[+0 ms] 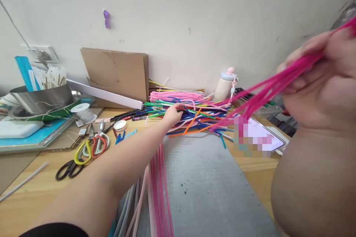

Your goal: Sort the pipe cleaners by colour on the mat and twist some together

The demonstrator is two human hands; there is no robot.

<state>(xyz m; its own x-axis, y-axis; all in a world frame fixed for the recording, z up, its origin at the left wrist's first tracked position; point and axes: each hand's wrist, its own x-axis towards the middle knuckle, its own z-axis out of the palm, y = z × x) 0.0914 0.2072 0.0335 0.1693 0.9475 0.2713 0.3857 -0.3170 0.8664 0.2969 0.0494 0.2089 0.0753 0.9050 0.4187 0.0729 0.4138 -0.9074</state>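
Observation:
My right hand (314, 70), raised at the right, is closed around a bundle of magenta pipe cleaners (280, 77). Their blurred lower ends hang toward a pile of mixed-colour pipe cleaners (200, 113) at the back of the table. My left hand (174, 113) reaches forward to that pile, fingers curled onto it; the fingertips are partly hidden among the strands. Pink pipe cleaners (178, 96) lie in a bundle behind it. Beneath my left forearm, rose and pale pink strands (160, 192) and grey strands (129, 207) lie lengthwise along a grey mat (203, 177).
Several scissors (89, 150) lie left of my forearm, near a wire spool (83, 113) and a tape roll (120, 125). A metal bowl (41, 98) of sticks stands far left. Cardboard (116, 77) leans on the wall. A bottle (224, 85) and a phone (261, 135) are at right.

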